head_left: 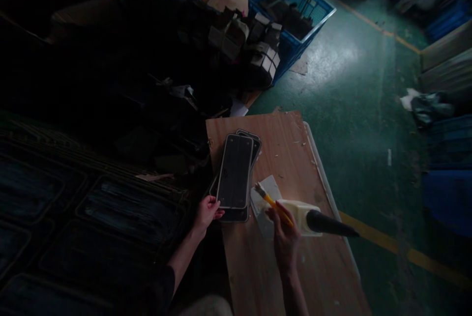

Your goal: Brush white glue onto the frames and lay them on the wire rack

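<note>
On the dim board (295, 158), left hand (207, 212) seemingly grasps dark panel (235, 171); right hand (284, 237) pinches brush (271, 200).

The person wears a short, dark cloth sleeve (162, 284) on the left arm. It ends near the elbow. Below it the arm is bare down to the left hand (207, 210). The right arm and right hand (283, 237) are bare too. A bit of pale grey cloth (208, 307) shows low down, too dim to tell more.
</note>
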A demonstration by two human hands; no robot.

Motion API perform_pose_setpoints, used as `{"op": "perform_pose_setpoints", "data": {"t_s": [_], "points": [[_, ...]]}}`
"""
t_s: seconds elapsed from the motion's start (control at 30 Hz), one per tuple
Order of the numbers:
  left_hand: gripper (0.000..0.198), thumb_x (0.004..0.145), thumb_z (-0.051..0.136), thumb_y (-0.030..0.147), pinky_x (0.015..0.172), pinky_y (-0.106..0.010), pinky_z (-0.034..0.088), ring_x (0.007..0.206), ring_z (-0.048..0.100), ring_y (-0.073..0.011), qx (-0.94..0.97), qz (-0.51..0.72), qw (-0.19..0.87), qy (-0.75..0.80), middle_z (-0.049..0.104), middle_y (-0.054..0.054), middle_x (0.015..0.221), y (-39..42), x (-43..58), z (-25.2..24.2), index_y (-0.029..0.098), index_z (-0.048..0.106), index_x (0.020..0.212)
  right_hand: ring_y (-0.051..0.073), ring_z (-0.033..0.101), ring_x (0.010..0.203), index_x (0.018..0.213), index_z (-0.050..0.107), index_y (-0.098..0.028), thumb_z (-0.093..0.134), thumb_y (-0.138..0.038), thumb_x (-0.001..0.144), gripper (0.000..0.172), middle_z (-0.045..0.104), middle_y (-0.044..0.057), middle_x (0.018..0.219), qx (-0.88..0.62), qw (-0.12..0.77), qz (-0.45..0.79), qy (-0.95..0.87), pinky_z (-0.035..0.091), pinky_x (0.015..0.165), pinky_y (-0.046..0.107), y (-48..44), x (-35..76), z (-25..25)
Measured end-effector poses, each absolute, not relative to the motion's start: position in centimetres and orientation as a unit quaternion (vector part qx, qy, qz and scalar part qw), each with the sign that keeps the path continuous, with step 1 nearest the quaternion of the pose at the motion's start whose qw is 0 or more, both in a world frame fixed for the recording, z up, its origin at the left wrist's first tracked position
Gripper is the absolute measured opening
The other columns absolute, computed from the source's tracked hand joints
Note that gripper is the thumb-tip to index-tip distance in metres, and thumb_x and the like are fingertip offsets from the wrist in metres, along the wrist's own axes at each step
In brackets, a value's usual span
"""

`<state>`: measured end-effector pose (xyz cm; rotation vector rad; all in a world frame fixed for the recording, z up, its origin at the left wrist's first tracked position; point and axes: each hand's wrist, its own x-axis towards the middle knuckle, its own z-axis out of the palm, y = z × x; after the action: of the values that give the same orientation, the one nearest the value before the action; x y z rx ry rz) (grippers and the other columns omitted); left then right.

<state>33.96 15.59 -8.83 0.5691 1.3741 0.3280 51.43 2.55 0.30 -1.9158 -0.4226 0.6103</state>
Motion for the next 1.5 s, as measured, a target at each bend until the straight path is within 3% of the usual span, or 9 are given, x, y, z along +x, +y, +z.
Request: {"op": "perform_pose_setpoints", "data": {"t_s": [0.2, 0.57, 0.73, 1.07, 1.23, 1.5], "points": [[0.034, 0.068, 0.079, 0.029, 0.044, -0.020, 0.052, 0.049, 0.068, -0.0162, 0.245, 0.149, 0.727, 0.624, 0.065, 0.000, 0.059, 15.5, 33.9, -9.8, 0.016, 0.050, 0.080, 0.017, 0.064, 0.084, 0.107, 0.066, -0.022, 0.049, -0.033, 0.094, 0.024, 0.067, 0.006, 0.097, -0.792, 0.382, 0.167, -0.446, 0.050, 0.075, 0.029, 12.4, 56.1, -2.0], [0.044, 0.059, 0.083, 0.039, 0.041, -0.020, 0.051, 0.045, 0.066, -0.0162, 0.221, 0.168, 0.734, 0.620, 0.061, 0.003, 0.054, 15.4, 33.8, -10.6, 0.017, 0.050, 0.079, 0.013, 0.061, 0.074, 0.110, 0.065, -0.021, 0.043, -0.028, 0.097, 0.026, 0.064, 0.005, 0.095, -0.765, 0.267, 0.095, -0.578, 0.042, 0.061, 0.020, 19.6, 59.0, -4.0], [0.040, 0.063, 0.081, 0.037, 0.044, -0.021, 0.051, 0.048, 0.067, -0.0161, 0.226, 0.166, 0.738, 0.614, 0.063, 0.001, 0.057, 15.4, 33.6, -10.3, 0.016, 0.051, 0.080, 0.013, 0.059, 0.069, 0.108, 0.065, -0.021, 0.042, -0.028, 0.097, 0.027, 0.064, 0.005, 0.093, -0.776, 0.223, 0.082, -0.584, 0.038, 0.056, 0.022, 18.5, 58.6, -4.4], [0.025, 0.074, 0.073, 0.024, 0.045, -0.020, 0.052, 0.048, 0.066, -0.0148, 0.241, 0.160, 0.730, 0.619, 0.064, 0.001, 0.060, 15.6, 33.7, -9.8, 0.015, 0.051, 0.081, 0.017, 0.061, 0.079, 0.114, 0.060, -0.024, 0.039, -0.021, 0.097, 0.027, 0.065, 0.005, 0.096, -0.740, 0.106, 0.242, -0.619, 0.044, 0.067, 0.026, 6.1, 52.0, -1.4], [0.023, 0.075, 0.072, 0.023, 0.044, -0.020, 0.052, 0.048, 0.067, -0.0146, 0.243, 0.166, 0.732, 0.615, 0.065, 0.000, 0.061, 15.5, 33.6, -9.7, 0.015, 0.052, 0.080, 0.017, 0.062, 0.074, 0.109, 0.062, -0.024, 0.040, -0.025, 0.097, 0.025, 0.065, 0.005, 0.090, -0.726, 0.110, 0.289, -0.614, 0.046, 0.063, 0.025, 4.0, 50.0, 0.3], [0.031, 0.069, 0.077, 0.030, 0.043, -0.020, 0.052, 0.047, 0.067, -0.0157, 0.227, 0.166, 0.739, 0.612, 0.064, 0.001, 0.057, 15.5, 33.5, -9.8, 0.016, 0.052, 0.081, 0.013, 0.064, 0.075, 0.110, 0.063, -0.025, 0.044, -0.028, 0.096, 0.023, 0.066, 0.002, 0.094, -0.701, 0.226, 0.343, -0.583, 0.047, 0.066, 0.021, 11.1, 53.3, -1.6]]}}
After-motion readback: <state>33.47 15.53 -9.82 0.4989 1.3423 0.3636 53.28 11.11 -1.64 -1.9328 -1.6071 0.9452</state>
